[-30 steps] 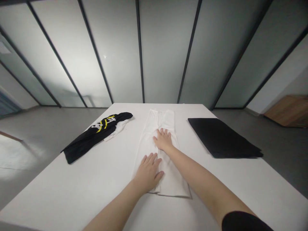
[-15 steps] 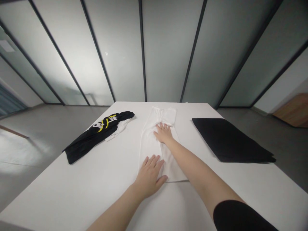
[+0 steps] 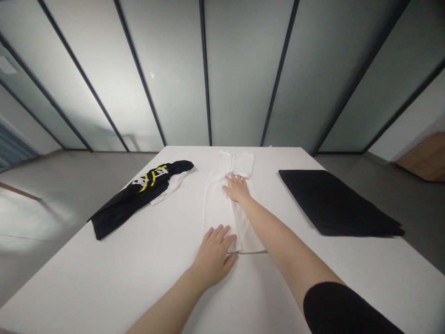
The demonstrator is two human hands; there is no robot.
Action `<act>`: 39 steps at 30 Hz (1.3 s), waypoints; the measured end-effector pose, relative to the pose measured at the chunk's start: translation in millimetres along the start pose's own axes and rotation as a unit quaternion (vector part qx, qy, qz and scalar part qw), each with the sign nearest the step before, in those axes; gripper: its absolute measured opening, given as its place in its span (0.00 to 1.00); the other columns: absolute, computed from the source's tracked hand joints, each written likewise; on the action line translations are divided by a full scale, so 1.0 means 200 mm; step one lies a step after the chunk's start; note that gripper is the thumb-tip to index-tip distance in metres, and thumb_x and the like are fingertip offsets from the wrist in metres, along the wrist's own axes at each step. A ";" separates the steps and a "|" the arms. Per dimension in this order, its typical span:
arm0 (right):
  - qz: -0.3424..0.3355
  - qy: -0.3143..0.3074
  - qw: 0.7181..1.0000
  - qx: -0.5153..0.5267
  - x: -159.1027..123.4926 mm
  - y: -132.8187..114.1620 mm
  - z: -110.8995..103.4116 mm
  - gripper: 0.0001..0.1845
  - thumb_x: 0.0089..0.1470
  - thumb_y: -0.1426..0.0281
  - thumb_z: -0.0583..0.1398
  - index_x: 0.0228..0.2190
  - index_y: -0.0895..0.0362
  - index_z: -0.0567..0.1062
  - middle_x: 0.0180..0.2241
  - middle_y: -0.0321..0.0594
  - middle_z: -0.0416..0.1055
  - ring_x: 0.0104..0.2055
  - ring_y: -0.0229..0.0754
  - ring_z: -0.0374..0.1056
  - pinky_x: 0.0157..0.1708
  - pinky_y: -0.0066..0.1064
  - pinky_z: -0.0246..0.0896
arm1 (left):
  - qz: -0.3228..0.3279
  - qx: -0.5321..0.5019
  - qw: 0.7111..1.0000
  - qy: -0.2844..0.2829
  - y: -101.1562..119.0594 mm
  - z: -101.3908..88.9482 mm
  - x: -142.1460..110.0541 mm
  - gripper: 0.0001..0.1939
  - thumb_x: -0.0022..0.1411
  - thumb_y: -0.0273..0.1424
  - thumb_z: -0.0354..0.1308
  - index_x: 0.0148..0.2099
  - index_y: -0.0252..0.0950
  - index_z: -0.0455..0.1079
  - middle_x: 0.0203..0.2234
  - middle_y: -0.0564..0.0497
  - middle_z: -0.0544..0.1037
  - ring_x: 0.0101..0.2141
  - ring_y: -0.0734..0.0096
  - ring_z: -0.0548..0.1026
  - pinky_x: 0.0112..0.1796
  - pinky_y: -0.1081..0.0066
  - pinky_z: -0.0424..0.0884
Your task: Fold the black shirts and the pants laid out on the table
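A white garment (image 3: 218, 199), folded lengthwise, lies on the white table (image 3: 139, 273) and stretches away from me. Its far part is creased, and its near hem lies just past my left wrist. My left hand (image 3: 214, 257) rests flat on the near left end of the cloth, fingers spread. Farther up, my right hand (image 3: 237, 188) presses palm-down on the garment below the creased part, its fingers apart. Part of the cloth is hidden under my hands and right forearm. Neither hand grips anything.
On the left lies a black garment (image 3: 121, 206) with white and yellow print and a white part beside it. Black flat folded sheets or boards (image 3: 337, 204) lie on the right. Frosted glass panels (image 3: 239, 74) stand behind the table.
The white garment's near hem has shifted slightly away from me. Both hands stay flat on the cloth in nearly the same places.
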State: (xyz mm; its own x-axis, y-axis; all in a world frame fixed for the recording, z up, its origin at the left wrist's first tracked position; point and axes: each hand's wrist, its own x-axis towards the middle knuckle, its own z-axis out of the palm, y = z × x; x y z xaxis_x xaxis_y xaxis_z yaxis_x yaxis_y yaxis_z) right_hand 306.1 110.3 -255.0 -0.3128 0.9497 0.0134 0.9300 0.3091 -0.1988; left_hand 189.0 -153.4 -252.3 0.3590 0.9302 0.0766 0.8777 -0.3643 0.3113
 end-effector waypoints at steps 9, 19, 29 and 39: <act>0.041 0.033 0.999 0.001 -0.18 -0.02 -0.02 0.33 0.71 0.57 0.48 0.71 0.57 0.62 0.75 0.54 0.51 0.75 0.65 0.46 0.70 0.55 0.38 | 0.004 -0.030 1.000 0.000 0.01 -0.11 -0.02 0.25 0.68 0.49 0.64 0.60 0.42 0.74 0.55 0.43 0.78 0.53 0.49 0.75 0.53 0.50 0.71; 0.029 -0.034 0.999 0.029 -0.60 0.01 -0.04 0.35 0.72 0.54 0.48 0.74 0.53 0.58 0.77 0.53 0.47 0.77 0.68 0.42 0.71 0.60 0.33 | 0.116 -0.098 0.986 -0.063 0.05 -0.14 -0.06 0.09 0.71 0.38 0.60 0.49 0.42 0.77 0.38 0.50 0.79 0.40 0.63 0.77 0.41 0.67 0.70; -0.003 -0.123 0.992 -0.005 -1.07 0.01 -0.09 0.39 0.71 0.52 0.50 0.76 0.50 0.51 0.78 0.53 0.35 0.78 0.71 0.31 0.70 0.68 0.30 | 0.049 -0.083 0.994 0.056 0.03 -0.07 -0.04 0.13 0.68 0.29 0.60 0.54 0.42 0.75 0.47 0.47 0.78 0.48 0.57 0.73 0.51 0.56 0.70; -0.004 -0.060 0.998 -0.034 -1.17 0.04 0.00 0.42 0.71 0.45 0.47 0.76 0.52 0.52 0.78 0.52 0.37 0.78 0.69 0.34 0.72 0.64 0.29 | 0.019 -0.061 0.996 0.056 0.00 -0.01 -0.06 0.19 0.65 0.29 0.64 0.58 0.41 0.72 0.58 0.42 0.73 0.58 0.51 0.71 0.59 0.50 0.70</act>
State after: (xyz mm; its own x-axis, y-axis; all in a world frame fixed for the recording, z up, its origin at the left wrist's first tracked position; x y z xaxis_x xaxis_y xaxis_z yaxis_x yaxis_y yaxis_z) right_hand 386.8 -109.3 -259.7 -0.3376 0.9355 -0.1042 0.9369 0.3233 -0.1330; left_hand 184.3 -164.6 -251.0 0.3483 0.9173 0.1932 0.8169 -0.3980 0.4175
